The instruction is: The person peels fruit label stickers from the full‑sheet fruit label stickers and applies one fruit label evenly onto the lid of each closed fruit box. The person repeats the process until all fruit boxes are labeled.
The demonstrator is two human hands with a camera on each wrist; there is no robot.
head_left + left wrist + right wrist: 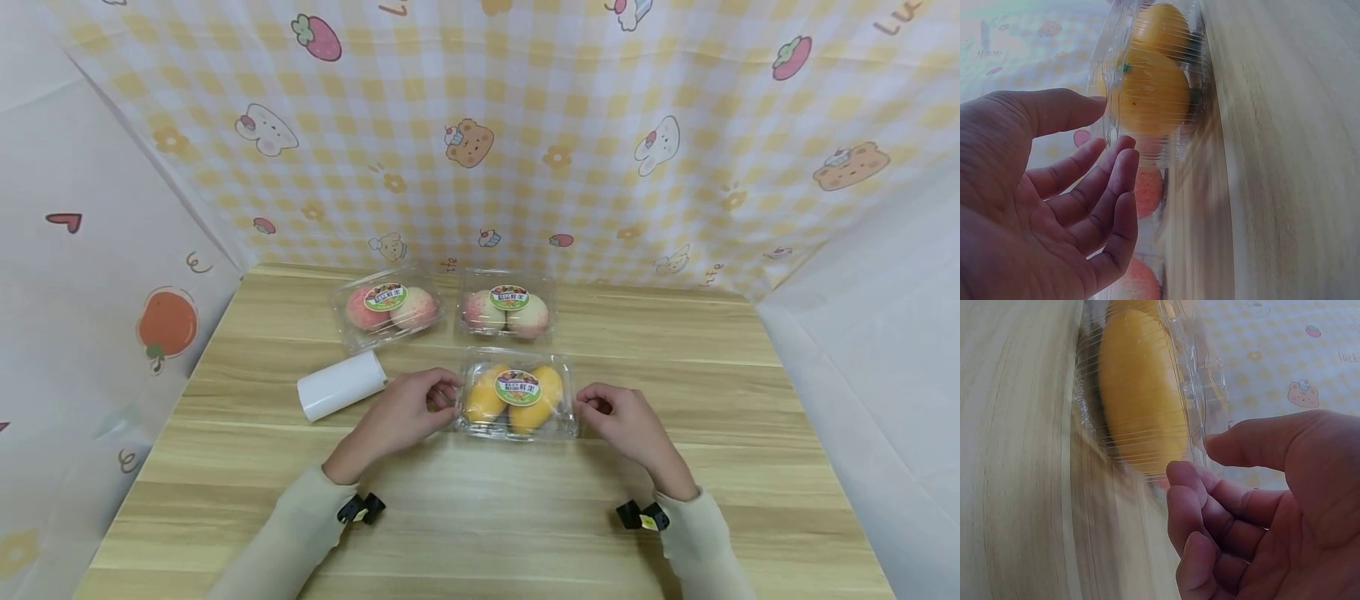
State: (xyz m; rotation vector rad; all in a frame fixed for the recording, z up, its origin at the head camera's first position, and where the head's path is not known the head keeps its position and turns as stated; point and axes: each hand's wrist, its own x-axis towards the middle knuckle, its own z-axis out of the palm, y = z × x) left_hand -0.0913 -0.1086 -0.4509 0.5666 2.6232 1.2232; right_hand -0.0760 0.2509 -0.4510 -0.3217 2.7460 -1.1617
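A clear plastic clamshell box (517,427) with yellow mangoes (542,400) inside and a round label (517,387) on its lid sits between the two hands. At the box's left side is my left hand (408,408); its thumb tip meets the rim in the left wrist view, and the other fingers curve loosely below, a gap between them and the thumb. My right hand (626,421) is at the opposite side, thumb and fingertips right at the rim, fingers bent. In the right wrist view, a mango (1141,394) shows through the ribbed wall.
Behind stand two more clear boxes of peaches, one at left (386,333) and one directly behind the mangoes (506,332). A white cylinder (341,385) lies beside my left hand. The wooden table (480,533) ends at a checked cloth backdrop (555,200).
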